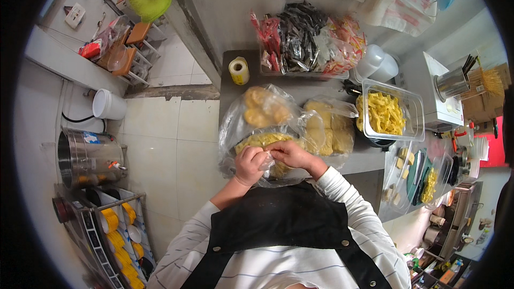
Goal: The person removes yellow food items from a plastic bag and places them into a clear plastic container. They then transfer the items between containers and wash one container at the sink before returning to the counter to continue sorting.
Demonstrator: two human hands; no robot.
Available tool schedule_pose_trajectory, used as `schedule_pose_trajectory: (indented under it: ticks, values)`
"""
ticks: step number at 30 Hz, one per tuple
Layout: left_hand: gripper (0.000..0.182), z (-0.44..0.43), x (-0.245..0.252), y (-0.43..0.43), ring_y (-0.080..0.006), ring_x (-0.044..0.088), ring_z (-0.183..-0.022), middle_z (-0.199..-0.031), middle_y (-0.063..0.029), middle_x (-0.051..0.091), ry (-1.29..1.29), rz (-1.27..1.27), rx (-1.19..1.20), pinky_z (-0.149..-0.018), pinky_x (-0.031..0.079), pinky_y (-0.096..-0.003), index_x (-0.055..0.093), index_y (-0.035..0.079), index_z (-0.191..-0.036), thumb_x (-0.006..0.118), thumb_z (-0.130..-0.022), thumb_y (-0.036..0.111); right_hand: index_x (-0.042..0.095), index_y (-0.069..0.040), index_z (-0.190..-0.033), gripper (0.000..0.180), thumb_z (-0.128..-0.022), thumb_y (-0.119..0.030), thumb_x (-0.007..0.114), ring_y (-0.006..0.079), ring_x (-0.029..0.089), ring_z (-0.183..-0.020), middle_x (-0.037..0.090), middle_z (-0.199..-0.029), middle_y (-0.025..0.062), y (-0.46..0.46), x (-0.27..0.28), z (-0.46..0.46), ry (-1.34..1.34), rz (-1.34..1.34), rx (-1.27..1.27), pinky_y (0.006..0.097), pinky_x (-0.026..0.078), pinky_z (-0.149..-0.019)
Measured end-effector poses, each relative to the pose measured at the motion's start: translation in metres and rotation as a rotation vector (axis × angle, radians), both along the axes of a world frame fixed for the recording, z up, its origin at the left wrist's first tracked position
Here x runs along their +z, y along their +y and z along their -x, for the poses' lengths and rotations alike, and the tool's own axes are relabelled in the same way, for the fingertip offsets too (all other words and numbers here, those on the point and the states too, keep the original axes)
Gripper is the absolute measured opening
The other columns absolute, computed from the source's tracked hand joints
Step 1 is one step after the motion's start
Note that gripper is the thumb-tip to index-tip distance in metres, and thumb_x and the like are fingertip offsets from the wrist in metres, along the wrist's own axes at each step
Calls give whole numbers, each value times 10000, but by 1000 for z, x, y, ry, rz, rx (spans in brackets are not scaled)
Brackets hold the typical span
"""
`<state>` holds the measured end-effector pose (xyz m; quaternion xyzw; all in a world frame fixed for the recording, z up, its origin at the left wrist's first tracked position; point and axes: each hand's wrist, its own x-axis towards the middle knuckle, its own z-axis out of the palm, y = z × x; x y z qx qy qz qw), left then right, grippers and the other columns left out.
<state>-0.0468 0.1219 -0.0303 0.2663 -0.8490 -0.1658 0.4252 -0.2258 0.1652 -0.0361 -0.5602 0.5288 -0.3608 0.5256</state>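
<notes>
Both hands meet over a clear plastic bag of yellow noodle-like strips [257, 140] at the table's near edge. Bunched plastic from the bag is gripped in my left hand [249, 165]. The fingertips of my right hand [290, 153] pinch that same gathered plastic. My hands hide part of the bag and its contents. Just beyond lies another clear bag with round, pale yellow pieces [265, 106]. To its right, a third clear bag holds squarish yellow-brown blocks [331, 128].
A clear tub of wide yellow strips [381, 114] stands at the right. Behind the bags are a label roll [239, 70] and a bin of packaged sachets [303, 40]. A white appliance [431, 92] carries a metal cup [451, 84]. Left of the table are a steel drum [90, 158] and a rack of yellow-rimmed dishes [120, 245].
</notes>
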Motion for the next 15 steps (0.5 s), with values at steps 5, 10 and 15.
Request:
schedule_pose_trajectory:
  ticks: [5, 10, 15]
  values:
    - [182, -16, -9, 0, -250, 597, -690, -825, -55, 598, -20, -143, -126, -576, 478, -350, 652, 89, -851, 736, -692, 68, 674, -59, -934, 170, -783, -126, 635, 320, 637, -767, 663, -833, 144, 0, -2, 0, 368, 314, 18, 389, 506, -680]
    - [167, -42, -18, 12, -259, 608, -794, -909, -62, 631, -52, -347, -145, -666, 485, -367, 675, 97, -929, 685, -764, 114, 671, -94, -853, 159, -724, -182, 642, 306, 620, -713, 635, -756, 118, -6, -11, 4, 689, 384, -67, 410, 496, -635]
    - [469, -67, -4, 23, -302, 612, -916, -1022, -100, 635, -424, -345, 20, -862, 432, -421, 653, 92, -1067, 751, -707, 377, 680, -125, -904, 206, -720, -214, 655, 326, 620, -737, 631, -821, 102, 5, -7, 6, 736, 574, -132, 408, 495, -631]
